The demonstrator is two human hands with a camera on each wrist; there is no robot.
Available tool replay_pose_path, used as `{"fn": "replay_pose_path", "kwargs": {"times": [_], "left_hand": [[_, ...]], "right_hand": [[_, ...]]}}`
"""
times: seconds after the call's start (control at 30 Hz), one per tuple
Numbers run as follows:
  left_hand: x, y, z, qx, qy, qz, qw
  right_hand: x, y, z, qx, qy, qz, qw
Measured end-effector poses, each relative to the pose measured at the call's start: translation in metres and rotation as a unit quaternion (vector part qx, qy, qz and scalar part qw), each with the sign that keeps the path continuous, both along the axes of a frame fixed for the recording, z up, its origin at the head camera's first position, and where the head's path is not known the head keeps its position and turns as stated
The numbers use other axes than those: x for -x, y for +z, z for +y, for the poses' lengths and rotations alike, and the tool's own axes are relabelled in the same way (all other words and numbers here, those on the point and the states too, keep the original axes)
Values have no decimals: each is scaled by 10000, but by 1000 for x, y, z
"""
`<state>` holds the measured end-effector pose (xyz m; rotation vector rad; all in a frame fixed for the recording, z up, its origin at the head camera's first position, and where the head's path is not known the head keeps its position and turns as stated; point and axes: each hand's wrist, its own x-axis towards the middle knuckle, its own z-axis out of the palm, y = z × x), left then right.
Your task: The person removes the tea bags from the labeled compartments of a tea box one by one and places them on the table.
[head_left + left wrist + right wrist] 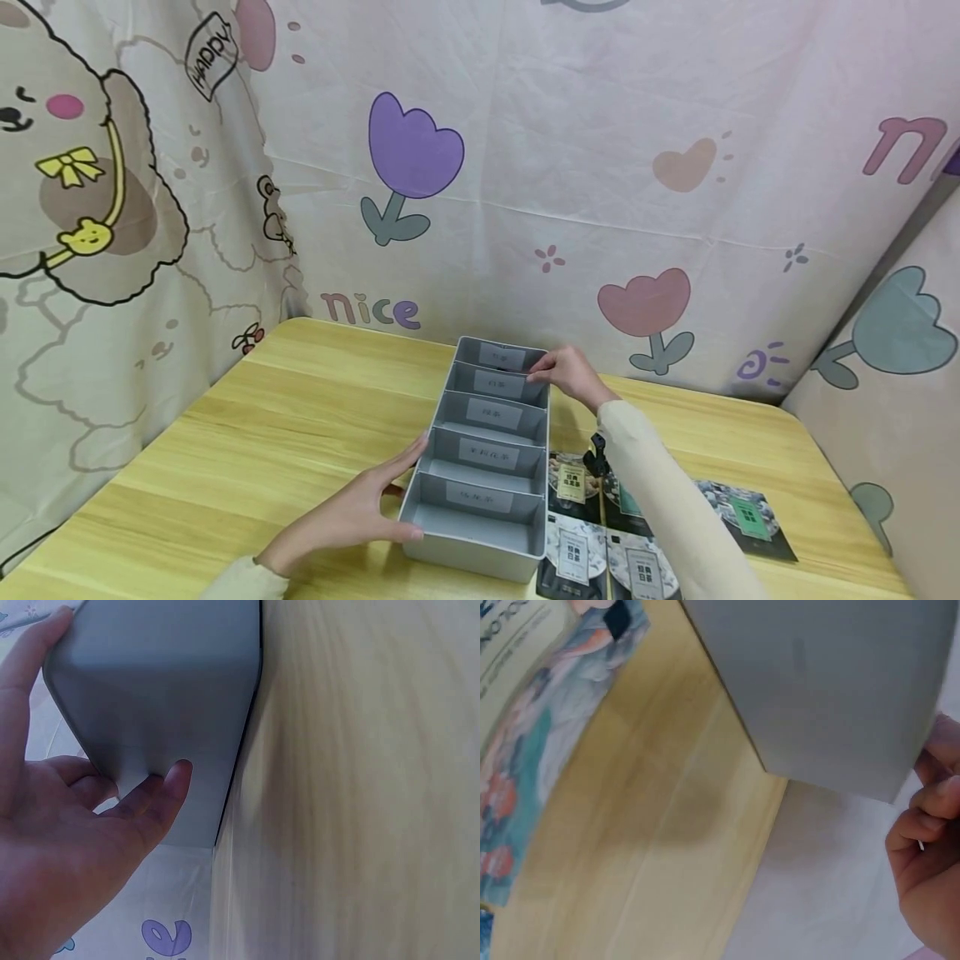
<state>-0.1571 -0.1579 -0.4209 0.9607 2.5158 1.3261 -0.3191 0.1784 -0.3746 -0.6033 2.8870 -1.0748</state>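
Note:
A long grey divided box (474, 546) stands on the table, with paper labels inside its several compartments; the compartments in view hold nothing else. My left hand (352, 508) grips its near left corner, thumb at the front edge and fingers along the left side. In the left wrist view, fingertips (178, 780) press against the outer wall. At the far right rim, my right hand (572, 373) pinches the edge near the end of a divider. The right wrist view shows those fingers (939, 799) curled at the box's rim, their tips partly hidden.
Flat tea packets (572, 560) lie right of the box, partly under my right forearm. Another packet with a green label (750, 517) lies farther right. A small black object (597, 457) shows beside the right sleeve. Behind the wooden table (322, 400) hangs a printed curtain (510, 150).

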Motion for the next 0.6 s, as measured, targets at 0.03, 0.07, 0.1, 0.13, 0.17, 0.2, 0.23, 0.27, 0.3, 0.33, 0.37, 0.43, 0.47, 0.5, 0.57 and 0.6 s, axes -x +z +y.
{"fn": "replay_pose_path", "kwargs": {"times": [0.03,0.07,0.1,0.13,0.17,0.2,0.23,0.27,0.3,0.33,0.37,0.43,0.47,0.5,0.57,0.6], "left_hand": [[0,0,0,2,-5,-3,10000],[0,0,0,-17,-19,-15,10000],[0,-1,-1,-9,-15,-2,10000],[0,-1,-1,-12,-14,10,10000],[0,-1,-1,-20,-17,9,10000],[0,-1,-1,-32,-24,4,10000],[0,-1,-1,-49,-26,-11,10000],[0,-1,-1,-65,-32,-26,10000],[0,-1,0,-56,-25,-25,10000],[0,-1,-1,-55,-30,-34,10000],[0,-1,-1,-52,-38,-52,10000],[-1,-1,-1,-48,-44,-83,9999],[-1,-1,0,-37,-43,-77,10000],[-1,-1,0,-27,-39,-66,10000],[-1,0,0,-23,-31,-50,10000],[-1,0,0,-21,-21,-34,10000]], "right_hand": [[0,2,1,4,19,-78,10000],[0,4,1,18,39,-169,9998],[0,5,2,33,65,-256,9996],[0,7,2,60,84,-342,9994],[-1,9,3,72,93,-415,9991],[-1,11,3,85,92,-472,9988],[-1,12,4,110,87,-493,9987],[-1,13,4,109,74,-454,9989],[-2,13,4,109,52,-395,9991],[-2,14,4,91,40,-279,9996],[-1,13,4,84,30,-144,9999],[-1,13,4,26,73,224,9997],[0,12,4,-36,102,427,9990],[0,11,4,-96,141,626,9979],[1,11,5,-201,235,1029,9942],[2,11,5,-253,269,1236,9916]]}}
